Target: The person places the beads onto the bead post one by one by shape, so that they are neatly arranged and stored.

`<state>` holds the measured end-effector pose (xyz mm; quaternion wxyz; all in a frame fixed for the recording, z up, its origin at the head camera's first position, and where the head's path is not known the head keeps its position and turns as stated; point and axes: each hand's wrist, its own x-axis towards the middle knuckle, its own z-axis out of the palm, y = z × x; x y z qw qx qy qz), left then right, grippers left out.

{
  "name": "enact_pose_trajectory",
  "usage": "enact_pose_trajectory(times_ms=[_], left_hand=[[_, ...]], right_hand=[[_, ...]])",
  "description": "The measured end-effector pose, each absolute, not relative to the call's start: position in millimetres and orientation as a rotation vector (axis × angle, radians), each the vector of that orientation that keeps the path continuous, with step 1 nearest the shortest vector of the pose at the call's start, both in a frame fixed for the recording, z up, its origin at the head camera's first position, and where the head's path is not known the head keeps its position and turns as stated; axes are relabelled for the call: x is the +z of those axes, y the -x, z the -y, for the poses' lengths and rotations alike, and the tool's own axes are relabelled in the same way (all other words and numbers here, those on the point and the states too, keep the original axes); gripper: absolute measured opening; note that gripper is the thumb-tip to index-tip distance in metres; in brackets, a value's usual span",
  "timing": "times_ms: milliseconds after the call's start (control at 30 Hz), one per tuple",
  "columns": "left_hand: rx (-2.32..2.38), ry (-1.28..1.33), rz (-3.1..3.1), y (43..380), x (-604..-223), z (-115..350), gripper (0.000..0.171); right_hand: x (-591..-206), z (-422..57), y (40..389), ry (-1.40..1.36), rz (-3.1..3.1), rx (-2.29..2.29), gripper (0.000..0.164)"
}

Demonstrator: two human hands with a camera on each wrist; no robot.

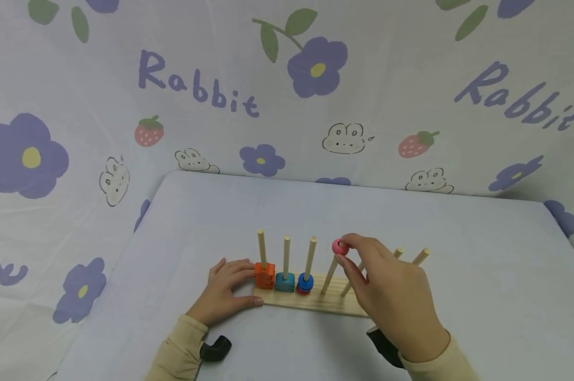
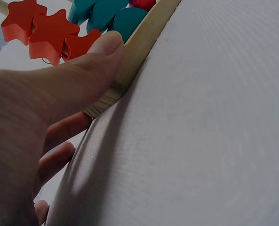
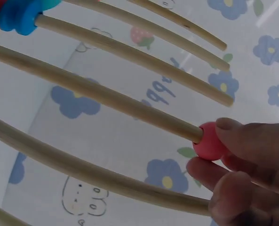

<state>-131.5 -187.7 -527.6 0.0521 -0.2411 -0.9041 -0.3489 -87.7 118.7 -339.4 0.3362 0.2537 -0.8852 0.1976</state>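
Note:
A wooden peg board (image 1: 311,300) lies lengthwise on the table with several upright pegs. My left hand (image 1: 230,291) holds its left end, the thumb (image 2: 99,56) against the front edge and the fingers around the end. At the top of the fourth peg from the left, my right hand (image 1: 396,288) pinches a pink bead (image 1: 337,247). In the right wrist view the peg's tip sits in the hole of the bead (image 3: 208,142). Orange-red star pieces (image 1: 265,276), teal pieces (image 1: 285,282) and a blue spool-like piece (image 1: 305,282) above red fill the first three pegs' bottoms.
The white table (image 1: 249,211) meets a printed cloth backdrop (image 1: 287,132) at the back. Bare pegs (image 1: 421,256) rise at the board's right, partly hidden by the right hand. Black wrist mounts (image 1: 215,349) show at both sleeves.

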Motion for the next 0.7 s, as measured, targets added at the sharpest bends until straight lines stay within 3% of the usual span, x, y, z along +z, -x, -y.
enact_pose_trajectory(times_ms=[167, 400, 700], left_hand=[[-1.060, 0.729, 2.755, 131, -527, 187, 0.059], [-1.070, 0.732, 2.744, 130, -526, 187, 0.059], [-1.057, 0.752, 2.717, 131, -527, 187, 0.059]], right_hand=[[-349, -114, 85, -0.586, 2.302, 0.451, 0.049], [-366, -112, 85, -0.664, 2.293, 0.378, 0.038], [-422, -114, 86, -0.713, 2.390, 0.425, 0.045]])
